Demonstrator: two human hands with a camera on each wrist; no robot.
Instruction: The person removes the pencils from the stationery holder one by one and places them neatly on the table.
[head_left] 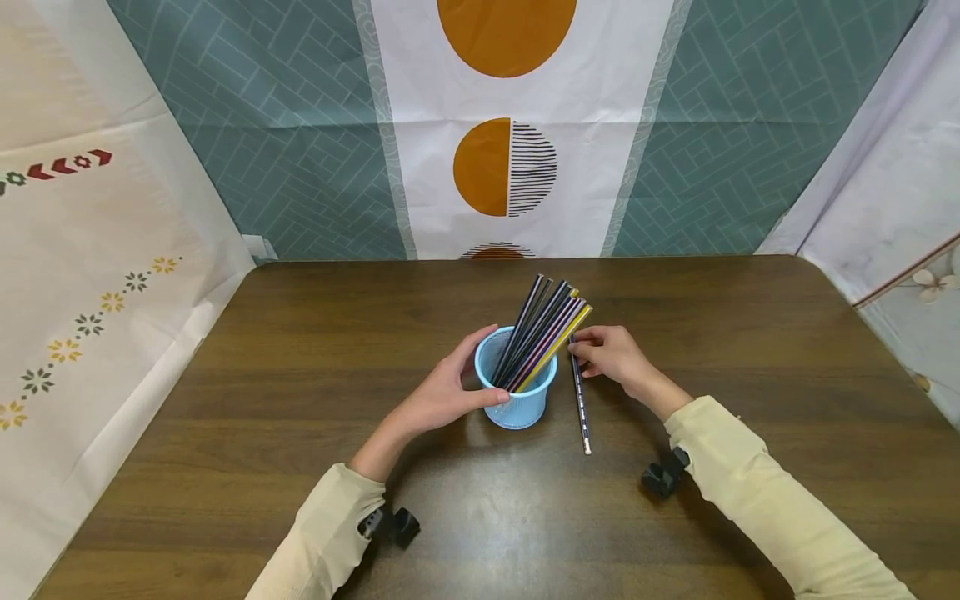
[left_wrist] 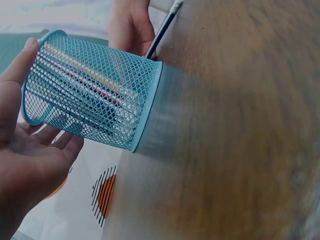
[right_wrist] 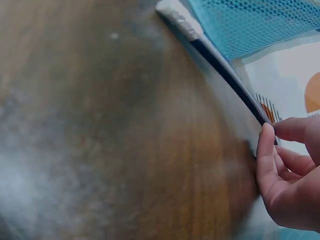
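Left hand (head_left: 447,390) has thumb and fingers spread wide, curved round the upper part of a light-blue round mesh cup (head_left: 522,412), mid-table. Slim dark and yellow pencils (head_left: 534,337) stand in it, leaning far and right. Just right of the cup, right hand (head_left: 613,358) pinches a dark patterned pencil with a whitish end (head_left: 581,403) between thumb and fingertips, whitish end near. Brown wood-grain table (head_left: 300,400) underneath.

I find the cup (head_left: 527,408) to be open mesh, by its look coated metal, coarse in texture. The single pencil (head_left: 581,400) I record as smooth and painted. The tabletop (head_left: 240,433) shows wood grain and a glossy glare. My sleeves (head_left: 326,529) are matt cloth; the backdrop (head_left: 292,125), creased cloth
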